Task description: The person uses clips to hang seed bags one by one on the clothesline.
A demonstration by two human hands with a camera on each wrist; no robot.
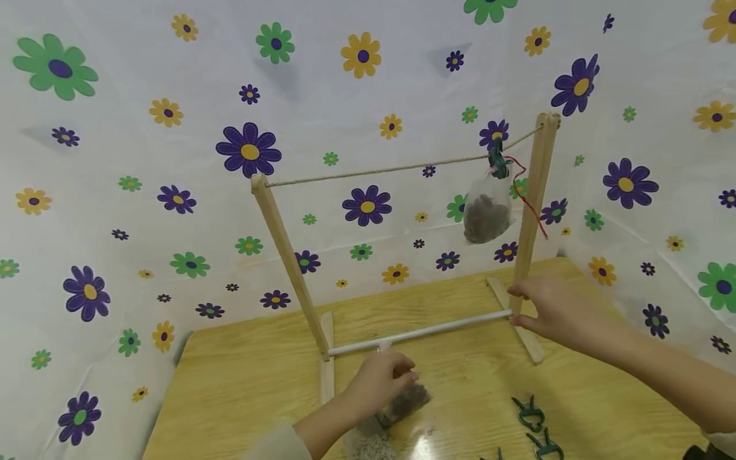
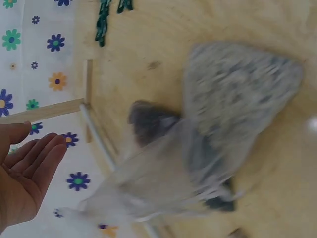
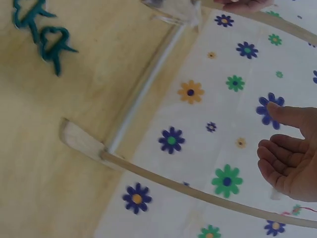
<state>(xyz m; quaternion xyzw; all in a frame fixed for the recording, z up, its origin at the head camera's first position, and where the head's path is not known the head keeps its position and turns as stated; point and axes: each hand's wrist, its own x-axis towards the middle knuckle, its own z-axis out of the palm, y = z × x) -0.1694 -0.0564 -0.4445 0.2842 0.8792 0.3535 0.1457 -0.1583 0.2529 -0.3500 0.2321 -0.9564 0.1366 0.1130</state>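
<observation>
Thumb and fingers apart, my left hand (image 1: pixel 376 378) hovers over mesh bags on the table and grips nothing. One bag has dark contents (image 1: pixel 407 404); the other is filled with pale grey bits (image 2: pixel 237 89), its sheer white top (image 2: pixel 153 183) stretching towards my hand in the left wrist view. My right hand (image 1: pixel 554 313), empty with loosely bent fingers, is beside the right wooden post (image 1: pixel 536 211). From the rope (image 1: pixel 374 171) a sheer bag of dark material (image 1: pixel 487 217) hangs by a green clip (image 1: pixel 499 163), with a red string (image 1: pixel 523 185) trailing from it.
A wooden stand has a left post (image 1: pixel 290 268), flat feet (image 1: pixel 531 345) and a white rod (image 1: pixel 425 332) low between the posts. Several green clips (image 1: pixel 530 414) lie at the table's front right. Flower-print cloth (image 1: pixel 322 96) surrounds the wooden table (image 1: pixel 230 390).
</observation>
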